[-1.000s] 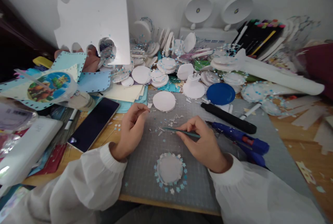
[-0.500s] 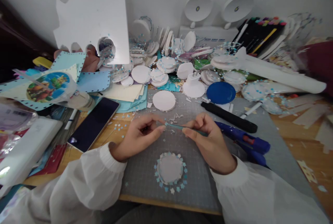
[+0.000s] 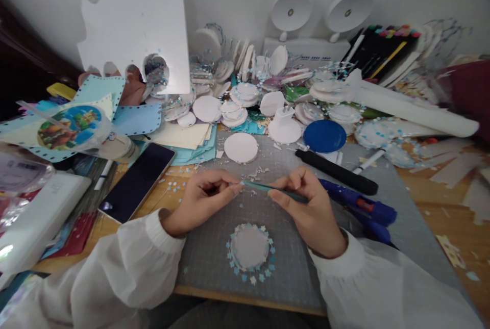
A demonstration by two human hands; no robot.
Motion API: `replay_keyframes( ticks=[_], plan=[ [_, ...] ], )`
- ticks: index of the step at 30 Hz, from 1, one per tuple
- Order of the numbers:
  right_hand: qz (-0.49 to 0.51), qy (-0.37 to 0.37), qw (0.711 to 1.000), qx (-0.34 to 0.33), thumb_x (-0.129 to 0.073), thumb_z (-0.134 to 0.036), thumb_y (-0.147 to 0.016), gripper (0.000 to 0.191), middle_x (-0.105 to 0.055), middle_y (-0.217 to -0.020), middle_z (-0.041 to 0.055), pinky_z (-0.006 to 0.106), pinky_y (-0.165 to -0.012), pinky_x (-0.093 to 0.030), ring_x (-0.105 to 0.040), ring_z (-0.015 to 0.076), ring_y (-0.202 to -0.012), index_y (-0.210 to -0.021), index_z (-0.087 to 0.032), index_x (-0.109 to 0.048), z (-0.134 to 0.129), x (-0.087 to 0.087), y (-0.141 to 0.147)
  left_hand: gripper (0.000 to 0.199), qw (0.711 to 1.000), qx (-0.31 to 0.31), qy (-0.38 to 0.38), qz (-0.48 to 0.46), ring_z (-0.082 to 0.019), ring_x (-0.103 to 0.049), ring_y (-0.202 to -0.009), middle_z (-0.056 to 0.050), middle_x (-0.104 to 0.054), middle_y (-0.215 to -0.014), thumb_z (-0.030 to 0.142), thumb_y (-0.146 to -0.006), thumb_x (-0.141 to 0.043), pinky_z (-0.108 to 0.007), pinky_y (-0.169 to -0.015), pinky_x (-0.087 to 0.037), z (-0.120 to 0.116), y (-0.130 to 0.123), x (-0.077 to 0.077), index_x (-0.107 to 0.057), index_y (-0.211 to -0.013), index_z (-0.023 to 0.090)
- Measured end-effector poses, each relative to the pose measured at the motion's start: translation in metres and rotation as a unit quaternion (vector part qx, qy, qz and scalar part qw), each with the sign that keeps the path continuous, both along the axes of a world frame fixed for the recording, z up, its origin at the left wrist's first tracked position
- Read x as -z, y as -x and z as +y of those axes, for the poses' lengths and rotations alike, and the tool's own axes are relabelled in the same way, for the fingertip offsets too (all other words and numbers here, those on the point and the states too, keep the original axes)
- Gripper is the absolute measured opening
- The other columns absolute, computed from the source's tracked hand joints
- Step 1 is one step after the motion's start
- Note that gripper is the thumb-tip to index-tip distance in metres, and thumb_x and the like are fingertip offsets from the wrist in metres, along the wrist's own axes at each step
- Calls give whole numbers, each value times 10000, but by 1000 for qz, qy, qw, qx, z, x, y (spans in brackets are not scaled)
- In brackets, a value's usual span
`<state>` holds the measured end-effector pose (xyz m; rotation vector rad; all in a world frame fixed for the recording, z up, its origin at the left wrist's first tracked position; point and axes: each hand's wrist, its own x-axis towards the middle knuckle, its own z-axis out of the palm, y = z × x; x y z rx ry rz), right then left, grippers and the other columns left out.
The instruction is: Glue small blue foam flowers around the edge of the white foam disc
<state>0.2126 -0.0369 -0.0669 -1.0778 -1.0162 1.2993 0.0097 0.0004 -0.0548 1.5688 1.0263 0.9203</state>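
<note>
My right hand [image 3: 308,209] is closed on a pair of teal tweezers [image 3: 258,185], their tips pointing left. Thumb and forefinger of my left hand [image 3: 209,196] pinch together right at those tips. A tiny pale blue piece seems to sit there, too small to name. Below both hands, a white disc [image 3: 250,246] ringed with small blue and white flower-shaped cutouts [image 3: 262,277] lies on the grey cutting mat [image 3: 214,262]. Another plain white disc [image 3: 241,147] lies just beyond my hands, near white paper scraps [image 3: 258,172].
A blue glue gun [image 3: 360,206], a black pen-like case [image 3: 337,172] and a blue round lid [image 3: 324,136] lie to the right. On the left are a phone [image 3: 138,182] and a lidded drink cup [image 3: 76,125]. Many decorated white discs [image 3: 245,94] crowd the back.
My left fingers have drawn closer together at the tweezer tips. The tweezers have turned slightly, showing more of their teal length. The things on the table stay put.
</note>
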Motion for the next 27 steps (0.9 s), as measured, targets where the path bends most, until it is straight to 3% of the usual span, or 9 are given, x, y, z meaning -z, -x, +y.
replay_keyframes(
  ticks=[27],
  plan=[
    [-19,-27,999,-18,-699,-171,-782,391,-658,-750,-58,189,-589,-418,-550,72,-642,-717,-219,-316,-1,-2,-2,126,1000,-2,-25,12,-88,-425,-501,-5,-563,-561,255,-780,-673,-199,-450,-309,0,1,0,-718,-758,140]
  ],
)
